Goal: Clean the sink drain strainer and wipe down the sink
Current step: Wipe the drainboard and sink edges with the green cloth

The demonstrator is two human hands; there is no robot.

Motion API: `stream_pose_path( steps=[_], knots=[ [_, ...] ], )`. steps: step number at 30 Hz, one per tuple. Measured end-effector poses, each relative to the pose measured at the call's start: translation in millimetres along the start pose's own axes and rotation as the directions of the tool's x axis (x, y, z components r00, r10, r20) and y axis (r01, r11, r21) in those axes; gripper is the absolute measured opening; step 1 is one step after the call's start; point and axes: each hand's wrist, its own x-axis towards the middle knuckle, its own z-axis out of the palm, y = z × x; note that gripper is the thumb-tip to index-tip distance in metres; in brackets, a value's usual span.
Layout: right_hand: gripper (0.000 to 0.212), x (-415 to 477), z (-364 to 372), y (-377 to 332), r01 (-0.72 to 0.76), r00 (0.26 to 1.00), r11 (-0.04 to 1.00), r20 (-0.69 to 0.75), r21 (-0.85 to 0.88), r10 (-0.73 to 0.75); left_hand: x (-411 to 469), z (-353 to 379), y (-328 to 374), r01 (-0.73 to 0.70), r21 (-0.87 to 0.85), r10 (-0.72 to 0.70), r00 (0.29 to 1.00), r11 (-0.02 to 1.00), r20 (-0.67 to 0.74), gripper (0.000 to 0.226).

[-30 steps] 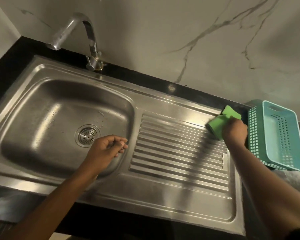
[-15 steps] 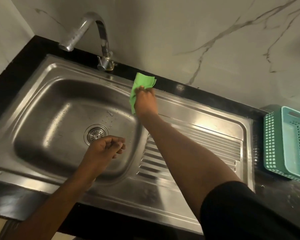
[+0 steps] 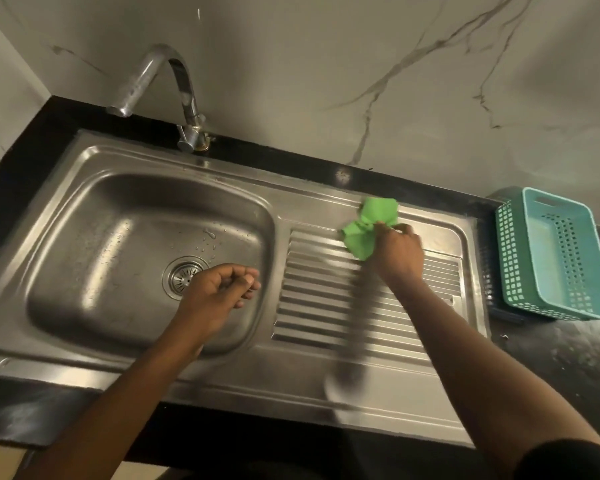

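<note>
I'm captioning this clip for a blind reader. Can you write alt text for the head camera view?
A person's right hand presses a green cloth on a steel sink's ribbed drainboard, while the loosely curled left hand hovers over the basin beside the drain strainer.

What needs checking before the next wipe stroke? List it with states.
1. Green cloth gripped in right hand: ok.
2. Cloth lying on the drainboard: ok.
3. Left hand clear of the cloth's path: ok, it hovers over the basin, loosely curled, holding nothing visible.
4. Strainer seated in the drain: ok.
5. Basin dry: not ok, droplets near the drain.
6. Basket off the sink steel: ok, on the counter.
</note>
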Motion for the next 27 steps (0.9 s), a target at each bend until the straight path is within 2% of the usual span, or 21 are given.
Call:
stream_pose_path(
  steps=[3,6,8,11,14,16,18,21,24,27],
  knots=[
    [0.028,-17,-8,69,-0.190,0.981,0.982,0.027,-0.014,0.190,-5,0,0,-0.017,0.008,0.017,1.000,1.000,0.016,0.017],
    [0.026,-20,-10,108,-0.316,0.948,0.948,0.052,0.047,0.314,-12,-3,-6,-0.027,0.024,0.026,0.999,0.999,0.021,0.017],
    [0.031,-17,-6,99,-0.344,0.939,0.926,0.070,0.154,0.337,-15,-4,-13,-0.017,0.027,0.017,1.000,0.999,0.025,0.018],
    [0.025,-20,6,48,-0.381,0.923,0.858,0.094,0.345,0.372,-20,-2,-19,-0.011,0.027,0.010,1.000,1.000,0.026,0.018],
    [0.030,-25,15,-22,-0.176,0.983,0.895,0.026,0.411,0.181,-23,2,-20,-0.015,0.021,0.015,1.000,1.000,0.025,0.019],
    [0.049,-26,17,-68,-0.012,1.000,0.903,0.018,0.429,0.005,-23,4,-20,-0.018,0.020,0.017,1.000,1.000,0.026,0.019],
    [0.072,-26,19,-107,0.108,0.987,0.909,0.066,0.403,-0.147,-24,7,-19,-0.017,0.009,0.017,1.000,1.000,0.020,0.019],
    [0.068,-25,21,-127,0.301,0.930,0.915,0.131,0.269,-0.344,-24,11,-18,-0.023,0.015,0.023,1.000,1.000,0.014,0.019],
    [0.066,-28,18,-91,0.369,0.905,0.902,0.137,0.222,-0.404,-25,14,-16,-0.023,0.004,0.023,1.000,1.000,0.017,0.018],
    [0.062,-43,16,-30,0.276,0.942,0.936,0.131,0.217,-0.308,-26,13,-17,-0.024,0.000,0.024,0.999,1.000,0.023,0.018]
  ],
)
